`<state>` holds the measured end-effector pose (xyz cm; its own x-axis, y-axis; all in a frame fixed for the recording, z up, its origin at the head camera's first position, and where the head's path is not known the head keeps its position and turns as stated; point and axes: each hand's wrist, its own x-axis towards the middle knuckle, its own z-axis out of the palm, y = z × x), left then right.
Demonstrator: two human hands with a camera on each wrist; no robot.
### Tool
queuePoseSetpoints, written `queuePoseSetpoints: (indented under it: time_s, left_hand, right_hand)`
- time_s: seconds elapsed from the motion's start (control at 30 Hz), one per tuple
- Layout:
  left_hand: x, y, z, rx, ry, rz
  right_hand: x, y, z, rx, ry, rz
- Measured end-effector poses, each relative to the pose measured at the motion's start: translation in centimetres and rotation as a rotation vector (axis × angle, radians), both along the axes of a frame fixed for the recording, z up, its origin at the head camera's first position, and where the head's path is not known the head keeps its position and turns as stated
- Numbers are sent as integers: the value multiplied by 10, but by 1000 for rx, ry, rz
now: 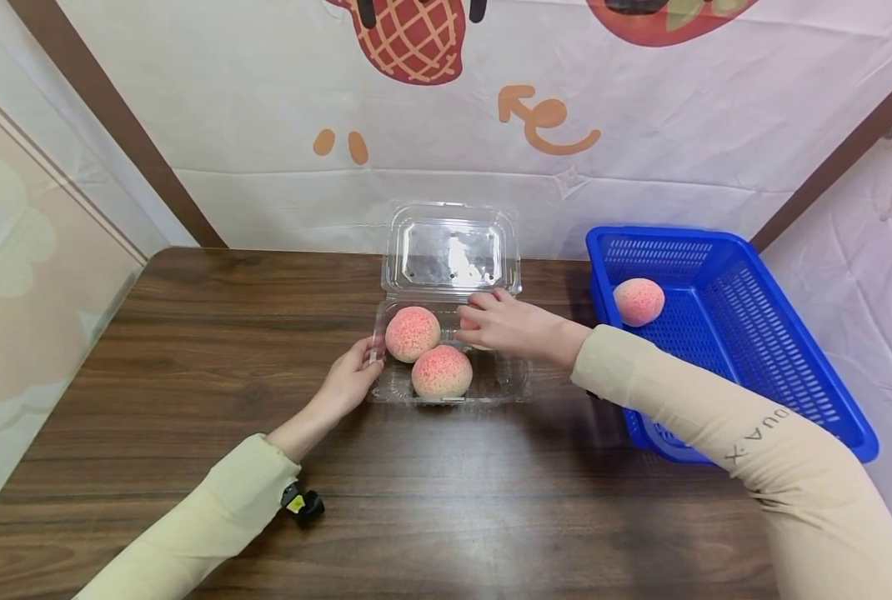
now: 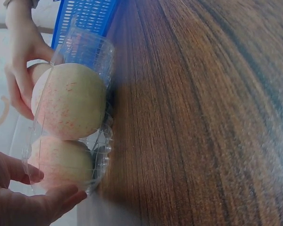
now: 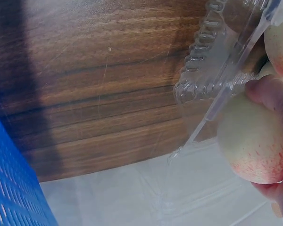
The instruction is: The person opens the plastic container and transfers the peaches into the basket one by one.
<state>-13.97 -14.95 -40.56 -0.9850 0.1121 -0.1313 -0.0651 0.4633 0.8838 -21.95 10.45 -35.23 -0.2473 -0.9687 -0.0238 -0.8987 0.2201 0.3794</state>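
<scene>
A clear plastic clamshell box (image 1: pixel 502 387) lies on the table with its lid (image 1: pixel 452 250) tipped up at the back. Two pink-and-cream peaches (image 1: pixel 413 333) sit in its left and middle part. My left hand (image 1: pixel 347 377) holds the box by its left side, thumb and fingers at the rim and wall. Over the right half of the box, my right hand (image 1: pixel 509 325) grips a third peach (image 3: pixel 252 136) from above. In the head view that peach is mostly hidden under the fingers; the right wrist view shows the thumb and a finger around it.
To the right stands a blue slotted basket (image 1: pixel 791 333) with one peach (image 1: pixel 638 302) at its left wall. The right forearm passes over the basket's near left edge. A printed cloth (image 1: pixel 266 200) hangs behind the wooden table (image 1: pixel 266 333).
</scene>
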Motion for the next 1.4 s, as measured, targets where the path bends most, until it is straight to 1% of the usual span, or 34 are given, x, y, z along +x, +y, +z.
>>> queuePoseSetpoints:
  time_s: [0.17, 0.23, 0.5, 0.7, 0.8, 1.03, 1.23, 1.4]
  left_hand:
    - [0, 0, 0, 1, 0, -3]
    - [0, 0, -1, 3, 1, -7]
    - [0, 0, -1, 13, 8, -12]
    - [0, 0, 0, 1, 4, -5]
    - [0, 1, 0, -4, 3, -4]
    - [0, 1, 0, -4, 3, -6]
    - [0, 1, 0, 7, 4, -8]
    - [0, 1, 0, 12, 6, -9]
  right_hand:
    - [0, 2, 4, -3, 66, 17]
    - [-1, 3, 6, -7, 71, 17]
    - [-5, 12, 17, -42, 66, 0]
    - [-8, 17, 24, -53, 40, -12]
    - [-9, 18, 25, -59, 37, -18]
    - [-10, 22, 27, -86, 82, -6]
    - [-11, 23, 28, -105, 76, -9]
    - [-11, 25, 31, -103, 80, -16]
